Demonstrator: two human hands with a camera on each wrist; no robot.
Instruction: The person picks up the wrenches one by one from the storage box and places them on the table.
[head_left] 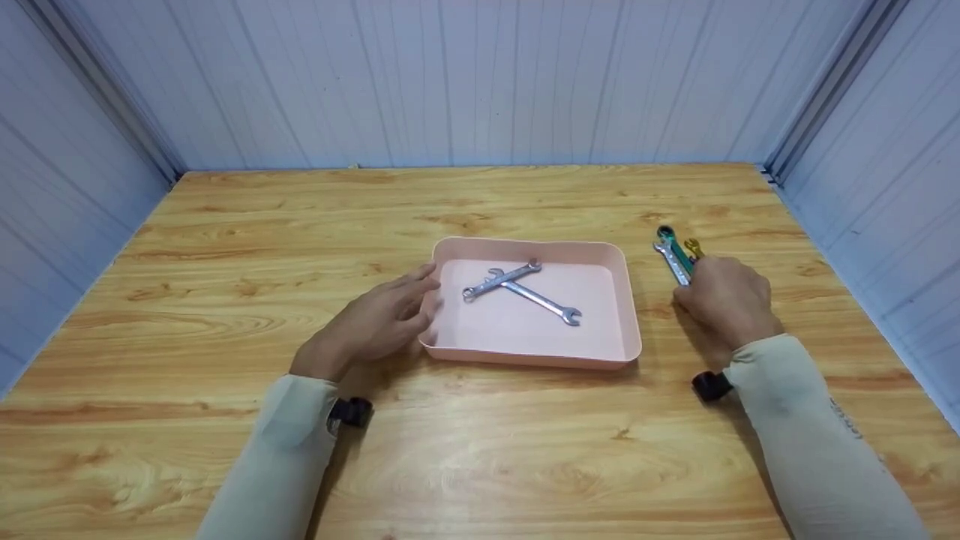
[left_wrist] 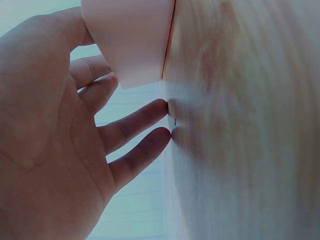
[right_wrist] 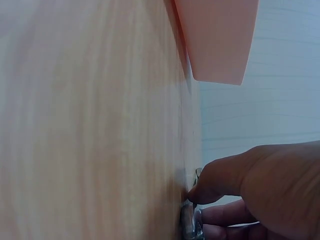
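A pink rectangular tray (head_left: 525, 358) holds two silver wrenches, one wrench (head_left: 544, 301) crossed by a shorter wrench (head_left: 517, 277). My left hand (head_left: 366, 328) is at the tray's left wall, its fingers spread. In the left wrist view, some fingers touch the tray wall (left_wrist: 132, 40) and two fingertips reach the table. Right of the tray, my right hand (head_left: 729, 298) grips wrenches lying on the table. A silver wrench (head_left: 673, 264), a green wrench (head_left: 680, 255) and a gold-coloured wrench (head_left: 694, 246) stick out beyond it; their near ends are hidden. In the right wrist view, thumb and fingers pinch metal (right_wrist: 189, 220).
The wood-grain table (head_left: 480, 450) is bounded by white panel walls (head_left: 480, 82) at the back and both sides. A small black camera sits on each wrist, the left camera (head_left: 352, 412) and the right camera (head_left: 709, 386).
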